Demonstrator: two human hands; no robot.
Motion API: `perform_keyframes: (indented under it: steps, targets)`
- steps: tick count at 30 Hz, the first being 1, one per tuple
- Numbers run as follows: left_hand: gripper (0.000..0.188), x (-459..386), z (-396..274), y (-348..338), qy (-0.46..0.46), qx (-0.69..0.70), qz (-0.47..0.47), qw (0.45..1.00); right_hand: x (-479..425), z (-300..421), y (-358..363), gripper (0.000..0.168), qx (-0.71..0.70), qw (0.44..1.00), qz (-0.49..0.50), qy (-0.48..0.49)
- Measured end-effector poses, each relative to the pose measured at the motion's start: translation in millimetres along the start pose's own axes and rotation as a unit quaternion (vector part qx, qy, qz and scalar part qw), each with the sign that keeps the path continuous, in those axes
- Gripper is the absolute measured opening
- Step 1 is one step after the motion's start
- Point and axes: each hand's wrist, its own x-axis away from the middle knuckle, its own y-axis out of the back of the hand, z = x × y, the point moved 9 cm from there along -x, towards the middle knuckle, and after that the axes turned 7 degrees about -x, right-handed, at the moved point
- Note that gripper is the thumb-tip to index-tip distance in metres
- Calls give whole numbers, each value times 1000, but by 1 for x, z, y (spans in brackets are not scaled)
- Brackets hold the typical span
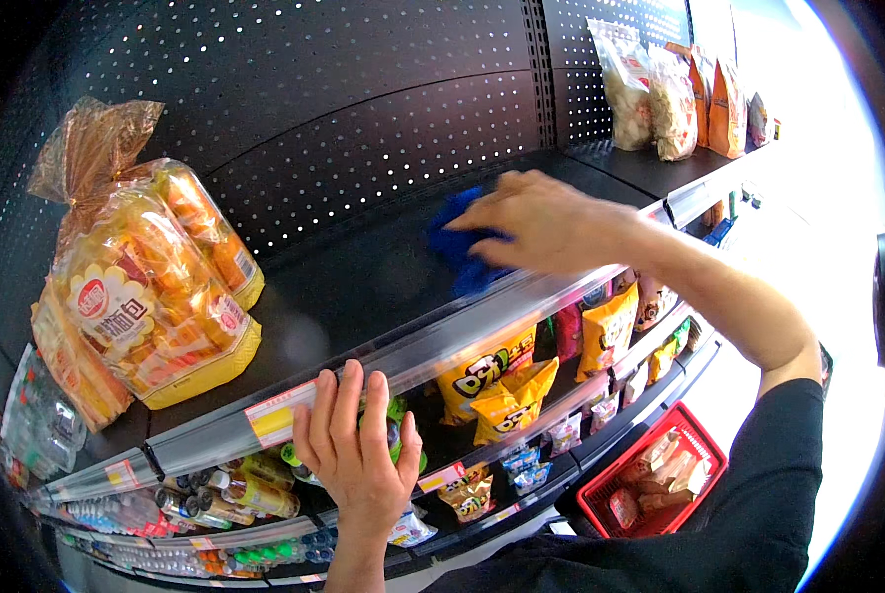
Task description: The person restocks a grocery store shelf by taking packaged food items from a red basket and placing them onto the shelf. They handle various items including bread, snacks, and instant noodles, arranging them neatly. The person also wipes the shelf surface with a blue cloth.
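My right hand [535,222] presses a blue cloth [463,241] onto the black metal shelf [339,289], close to its front edge; the hand is slightly blurred. The fingers of my left hand [361,445] are spread against the clear price rail [428,348], beside a red, white and yellow price label [272,419]. That hand grips nothing. Left of both hands, clear bags of packaged bread [153,296] stand on the same shelf.
Bagged snacks [672,104] stand at the shelf's far right. Lower shelves hold yellow chip bags [513,393] and bottles [257,489]. A red plastic basket [594,493] with packages sits low at the right. A perforated back panel [383,141] rises behind the shelf.
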Motion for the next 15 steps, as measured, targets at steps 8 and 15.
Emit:
perform_keyframes:
  steps: [8,15]
  targets:
    - [56,0,-2,-1,2,13,0,1000,43,-158,16,39,142,957,-14,-253]
    - [56,0,-2,-2,5,0,7,1000,-60,-77,-17,31,150,977,64,-139]
